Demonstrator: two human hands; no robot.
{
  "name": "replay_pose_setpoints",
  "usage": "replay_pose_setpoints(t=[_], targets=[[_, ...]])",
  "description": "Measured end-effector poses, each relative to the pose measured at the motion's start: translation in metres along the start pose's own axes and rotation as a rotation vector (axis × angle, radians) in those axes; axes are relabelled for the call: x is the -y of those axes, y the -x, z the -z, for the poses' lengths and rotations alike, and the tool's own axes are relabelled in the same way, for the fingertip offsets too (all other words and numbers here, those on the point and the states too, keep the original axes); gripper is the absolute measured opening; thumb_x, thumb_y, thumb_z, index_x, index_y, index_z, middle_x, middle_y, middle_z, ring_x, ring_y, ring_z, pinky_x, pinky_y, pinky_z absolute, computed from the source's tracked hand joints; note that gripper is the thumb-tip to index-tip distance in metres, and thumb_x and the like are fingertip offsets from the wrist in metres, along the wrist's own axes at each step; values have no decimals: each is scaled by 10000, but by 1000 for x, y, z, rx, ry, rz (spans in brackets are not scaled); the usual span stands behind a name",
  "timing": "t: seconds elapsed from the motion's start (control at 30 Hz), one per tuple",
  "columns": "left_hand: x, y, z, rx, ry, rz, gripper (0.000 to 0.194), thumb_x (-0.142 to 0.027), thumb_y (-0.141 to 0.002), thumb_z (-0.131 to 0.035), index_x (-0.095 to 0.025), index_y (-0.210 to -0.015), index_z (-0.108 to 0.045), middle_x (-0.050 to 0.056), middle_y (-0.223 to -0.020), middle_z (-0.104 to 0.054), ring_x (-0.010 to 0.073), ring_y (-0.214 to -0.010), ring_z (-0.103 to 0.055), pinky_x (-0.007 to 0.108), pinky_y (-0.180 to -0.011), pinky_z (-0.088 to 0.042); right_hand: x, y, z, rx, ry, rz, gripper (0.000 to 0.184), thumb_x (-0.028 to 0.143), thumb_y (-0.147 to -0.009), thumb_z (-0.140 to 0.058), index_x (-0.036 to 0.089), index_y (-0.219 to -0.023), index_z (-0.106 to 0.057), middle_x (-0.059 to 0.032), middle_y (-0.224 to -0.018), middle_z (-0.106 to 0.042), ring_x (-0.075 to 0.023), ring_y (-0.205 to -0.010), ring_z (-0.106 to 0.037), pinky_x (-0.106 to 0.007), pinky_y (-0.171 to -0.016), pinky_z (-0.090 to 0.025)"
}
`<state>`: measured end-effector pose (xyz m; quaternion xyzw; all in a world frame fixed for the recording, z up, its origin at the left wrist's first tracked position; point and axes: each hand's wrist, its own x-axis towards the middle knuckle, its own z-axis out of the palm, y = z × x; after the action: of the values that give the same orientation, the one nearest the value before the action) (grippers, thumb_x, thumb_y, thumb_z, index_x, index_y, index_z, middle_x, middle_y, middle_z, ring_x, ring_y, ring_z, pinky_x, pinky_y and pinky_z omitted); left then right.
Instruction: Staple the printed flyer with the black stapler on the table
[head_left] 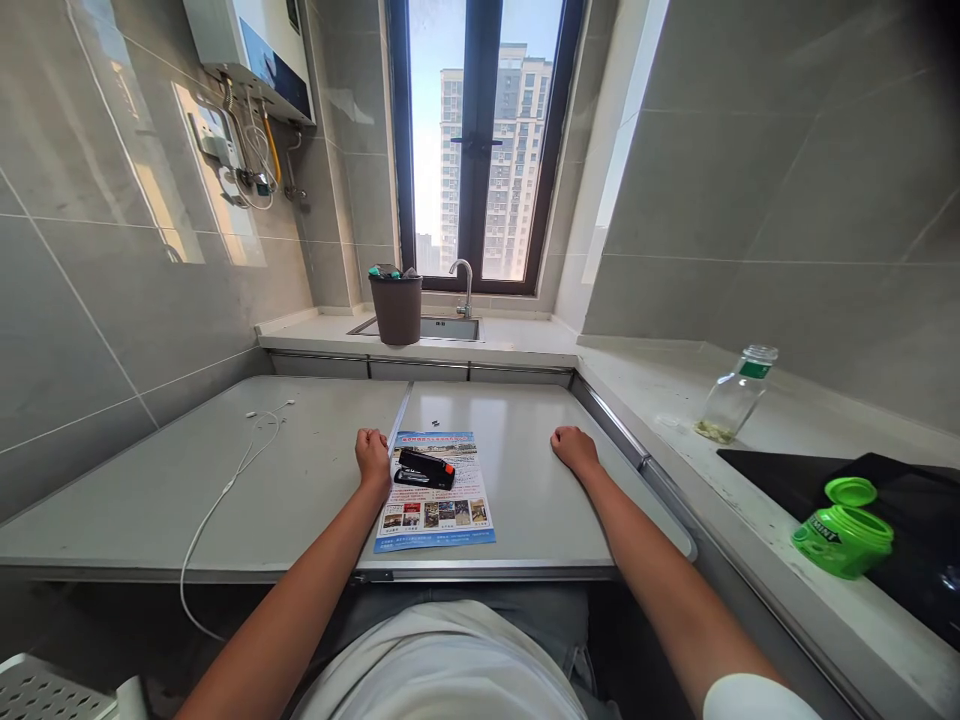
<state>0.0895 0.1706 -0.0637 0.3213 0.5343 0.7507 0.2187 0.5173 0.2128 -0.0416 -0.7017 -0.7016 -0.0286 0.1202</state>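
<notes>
A black stapler [425, 470] with an orange-red mark at one end lies across a printed leaflet [435, 540] on the folding table [517, 480]. My left hand [373, 457] rests as a loose fist on the table at the leaflet's left edge, close to the stapler but not gripping it. Well to the right of the leaflet, my right hand [575, 447] is also curled closed on the tabletop. Neither fist shows anything in it. Just beyond the leaflet's top edge lie small dark bits [435, 423], too small to make out.
A white cable [225, 490] runs over the table's left half and off its front edge. Behind stand a brown bin [397, 308] and a sink with a faucet [468, 285]. The right counter holds a glass bottle [739, 395] and an open green mint container [844, 535].
</notes>
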Motion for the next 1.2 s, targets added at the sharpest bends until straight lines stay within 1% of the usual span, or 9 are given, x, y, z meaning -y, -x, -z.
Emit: replay_pose_setpoints(t=[0.23, 0.37, 0.5, 0.57, 0.67, 0.8, 0.97, 1.1, 1.2], targets=[[-3, 4, 0, 52, -48, -42, 320, -264, -852, -593, -217, -626, -372, -58, -594, -365, 120, -577, -352, 246, -574, -315, 44, 13, 7, 20, -112, 309, 352, 331, -1047, -412, 165, -979, -716, -147, -1046, -697, -249, -1053, -627, -320, -885, -446], [-3, 9, 0, 97, -79, -81, 414, -332, -861, -628, -221, -601, -326, -60, -585, -320, 121, -571, -304, 251, -562, -282, 105, 33, 3, 98, -251, 590, 358, 500, -1007, -545, 246, -1243, -633, -59, -1193, -681, -185, -1091, -612, -286, -948, -457], [-2, 9, 0, 138, -111, -96, 413, -355, -861, -634, -218, -597, -348, -60, -580, -333, 121, -569, -307, 251, -554, -277, 175, 56, -2, 168, -570, 885, 700, 570, -895, -692, 251, -1469, -450, -92, -1386, -601, -225, -1153, -604, -341, -976, -465], [-1, 8, 0, 149, -123, -102, 410, -349, -857, -633, -218, -596, -345, -61, -580, -323, 121, -570, -301, 251, -558, -278, 201, 61, -3, 133, -594, 895, 637, 524, -865, -735, 240, -1391, -515, -90, -1325, -634, -244, -1130, -610, -342, -936, -464], [-1, 7, 0, 161, -131, -111, 415, -339, -853, -630, -218, -594, -329, -59, -585, -307, 121, -575, -293, 251, -569, -281, 220, 60, -4, 116, -538, 900, 344, 423, -888, -709, 217, -1151, -629, -59, -1095, -703, -219, -970, -635, -296, -807, -447], [-5, 10, -1, 192, -126, -113, 413, -336, -849, -640, -214, -595, -337, -56, -593, -307, 121, -579, -293, 252, -574, -279, 217, 59, -5, 126, -505, 872, 201, 392, -901, -676, 212, -980, -634, -19, -900, -699, -173, -789, -608, -246, -665, -367], [-11, 15, -3, 304, -122, -99, 412, -331, -849, -655, -214, -589, -357, -56, -577, -325, 121, -562, -299, 253, -566, -280, 183, 61, 6, 100, -443, 794, 197, 391, -867, -706, 212, -929, -649, -6, -839, -683, -162, -744, -588, -238, -634, -310], [-17, 23, -7, 518, -133, -97, 389, -369, -843, -682, -214, -578, -443, -53, -542, -388, 129, -538, -354, 260, -560, -315, 143, 61, 13, 115, -465, 753, 179, 363, -854, -712, 204, -925, -666, 3, -811, -679, -154, -720, -587, -233, -642, -333], [-22, 36, -10, 744, -165, -120, 262, -365, -762, -781, -204, -644, -611, -15, -623, -574, 157, -599, -499, 277, -615, -406, 123, 61, 11, 97, -525, 717, 209, 352, -869, -694, 210, -1022, -683, -12, -887, -713, -175, -789, -629, -247, -699, -394]])
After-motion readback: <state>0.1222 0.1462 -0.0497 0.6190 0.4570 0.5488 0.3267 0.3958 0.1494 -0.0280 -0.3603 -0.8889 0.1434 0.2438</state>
